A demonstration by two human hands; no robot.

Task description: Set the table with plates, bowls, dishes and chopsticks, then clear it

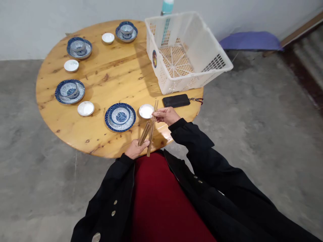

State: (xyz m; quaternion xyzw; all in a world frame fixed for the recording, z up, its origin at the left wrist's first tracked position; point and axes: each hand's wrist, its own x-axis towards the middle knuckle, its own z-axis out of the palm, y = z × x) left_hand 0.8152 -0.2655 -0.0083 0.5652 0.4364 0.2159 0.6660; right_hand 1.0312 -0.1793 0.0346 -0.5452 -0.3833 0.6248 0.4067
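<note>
Red shirt & dark jacket fill bottom center, hands reaching out past them to mid-frame. Left hand is curled round the near end of a bundle of chopsticks; can't tell how many. Right hand has its fingers closed in a pinch on a pair, up toward the far end, so the near end hangs long beside the left thumb. Can't tell if thumb & pair touch. It's all happening at the table's near edge, w/ a dish right by the right fingertips.

Tips imo: keep the left grip snug so the bundle doesn't fan. Draw the pair off lengthwise, no twisting, b/c crossed sticks prob snag. Pinching nearer mid-length would prob balance better. Keep far tips clear of the dish, & mind the phone just above-right of that hand. Plate w/ bowl sits just left of the dish, so room's tight that side.
</note>
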